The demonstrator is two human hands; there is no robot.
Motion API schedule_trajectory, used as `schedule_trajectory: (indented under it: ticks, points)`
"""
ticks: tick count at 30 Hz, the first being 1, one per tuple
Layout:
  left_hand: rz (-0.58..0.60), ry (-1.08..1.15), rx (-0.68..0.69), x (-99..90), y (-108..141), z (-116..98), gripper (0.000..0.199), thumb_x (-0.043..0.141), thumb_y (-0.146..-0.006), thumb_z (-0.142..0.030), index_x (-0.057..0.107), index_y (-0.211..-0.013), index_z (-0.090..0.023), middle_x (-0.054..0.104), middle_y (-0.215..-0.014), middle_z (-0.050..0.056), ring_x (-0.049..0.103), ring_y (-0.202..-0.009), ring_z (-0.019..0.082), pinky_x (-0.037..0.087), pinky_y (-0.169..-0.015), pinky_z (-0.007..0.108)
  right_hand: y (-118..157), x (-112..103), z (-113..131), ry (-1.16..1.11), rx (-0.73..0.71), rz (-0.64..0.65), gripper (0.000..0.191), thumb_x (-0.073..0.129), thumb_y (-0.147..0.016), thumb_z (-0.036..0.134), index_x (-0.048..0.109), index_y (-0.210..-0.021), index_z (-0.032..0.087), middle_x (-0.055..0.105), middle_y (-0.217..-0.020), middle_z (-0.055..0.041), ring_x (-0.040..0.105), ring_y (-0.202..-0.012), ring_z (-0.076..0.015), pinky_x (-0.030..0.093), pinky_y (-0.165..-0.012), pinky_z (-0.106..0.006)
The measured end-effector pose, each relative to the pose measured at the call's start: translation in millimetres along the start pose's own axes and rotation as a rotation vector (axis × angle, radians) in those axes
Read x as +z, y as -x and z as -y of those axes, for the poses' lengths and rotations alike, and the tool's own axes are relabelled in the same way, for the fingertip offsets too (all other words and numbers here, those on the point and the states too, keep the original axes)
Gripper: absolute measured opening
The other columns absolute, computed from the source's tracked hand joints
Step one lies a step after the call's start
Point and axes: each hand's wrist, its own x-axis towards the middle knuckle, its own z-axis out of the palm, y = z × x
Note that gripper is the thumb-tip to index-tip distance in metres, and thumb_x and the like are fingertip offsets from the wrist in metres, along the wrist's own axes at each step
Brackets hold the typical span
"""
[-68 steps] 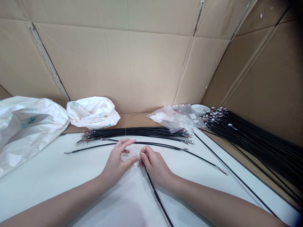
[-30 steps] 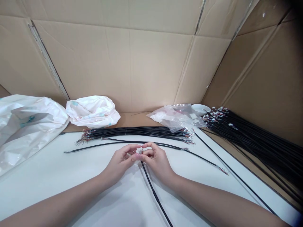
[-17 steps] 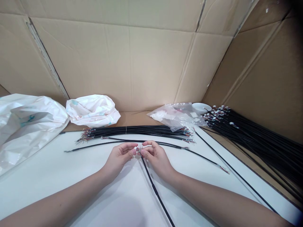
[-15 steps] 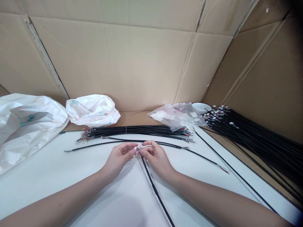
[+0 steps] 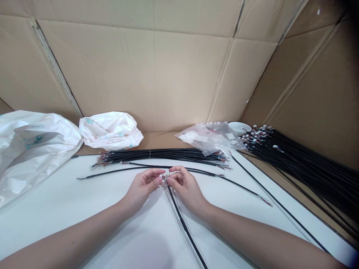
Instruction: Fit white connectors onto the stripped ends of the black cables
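Note:
A black cable (image 5: 182,221) runs up from the bottom edge to a fan of thin loose wires (image 5: 166,175) between my two hands. My left hand (image 5: 146,185) pinches a small white connector (image 5: 162,178) between thumb and forefinger. At the wire end, the thumb of my right hand (image 5: 187,188) presses against the fingers, closed on the thin wires. Exactly which wires enter the connector is too small to make out. Just beyond my fingers, two more black cables (image 5: 112,171) with bared ends lie across the white tabletop (image 5: 70,213).
A tied bundle of black cables (image 5: 174,153) lies behind. White plastic bags (image 5: 110,130) sit at left. A clear bag (image 5: 207,137) of white pieces and a white bowl (image 5: 239,128) stand back right, beside a heap of cables with connectors (image 5: 308,164). Cardboard walls (image 5: 154,74) enclose the table.
My fingers have shifted very slightly at the wire end, and the white connector sits a little closer to the wires. The rest is unchanged.

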Motion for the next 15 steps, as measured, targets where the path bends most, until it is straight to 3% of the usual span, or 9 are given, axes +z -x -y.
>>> schedule_trajectory:
  ticks: [5,8,10,11,12,15]
  points:
    - [0.003,0.010,-0.013,0.5,-1,0,0.032,0.063,-0.074,-0.036,0.060,-0.099,-0.016,0.062,-0.087,0.005,0.053,-0.074,0.012,0.041,-0.069,0.023,-2,-2,-6,0.034,-0.004,0.010,0.023,0.052,-0.078,0.031,0.044,-0.095,0.018,0.055,-0.069,0.0002,0.049,-0.063,-0.0126,0.038,-0.060,-0.026]
    - [-0.011,0.008,-0.003,0.8,-1,1,0.032,0.064,-0.073,-0.035,0.060,-0.099,-0.016,0.062,-0.088,0.005,0.054,-0.074,0.012,0.041,-0.067,0.023,0,-2,0,0.151,-0.083,-0.108,0.025,0.053,-0.077,0.029,0.046,-0.098,0.019,0.055,-0.088,-0.0043,0.050,-0.075,-0.0145,0.040,-0.068,-0.028]
    - [-0.008,0.009,0.013,1.2,-1,0,0.032,0.063,-0.073,-0.035,0.060,-0.098,-0.015,0.063,-0.089,0.006,0.055,-0.075,0.013,0.041,-0.066,0.023,9,-2,16,0.225,-0.176,-0.166,0.025,0.054,-0.077,0.026,0.050,-0.101,0.021,0.051,-0.100,-0.0060,0.048,-0.082,-0.0153,0.040,-0.074,-0.029]
    - [-0.002,0.017,0.020,1.5,-1,-1,0.032,0.063,-0.073,-0.036,0.060,-0.097,-0.014,0.063,-0.089,0.006,0.055,-0.076,0.015,0.042,-0.067,0.024,16,-2,28,0.208,-0.218,-0.128,0.026,0.052,-0.078,0.024,0.051,-0.103,0.022,0.050,-0.102,-0.0060,0.048,-0.083,-0.0151,0.040,-0.076,-0.029]
    - [0.003,0.031,0.021,1.8,-1,-1,0.033,0.063,-0.073,-0.036,0.061,-0.096,-0.014,0.063,-0.089,0.007,0.056,-0.076,0.016,0.042,-0.067,0.026,24,-1,42,0.146,-0.254,0.000,0.026,0.050,-0.079,0.024,0.052,-0.105,0.025,0.050,-0.105,-0.0058,0.048,-0.084,-0.0148,0.041,-0.077,-0.029]
    - [-0.005,0.062,-0.009,2.0,-2,-1,0.034,0.067,-0.069,-0.036,0.061,-0.094,-0.014,0.064,-0.086,0.006,0.057,-0.076,0.017,0.043,-0.068,0.027,53,-3,85,-0.097,-0.257,0.487,0.031,0.054,-0.078,0.028,0.055,-0.108,0.033,0.052,-0.107,-0.0033,0.051,-0.093,-0.0158,0.043,-0.077,-0.027]
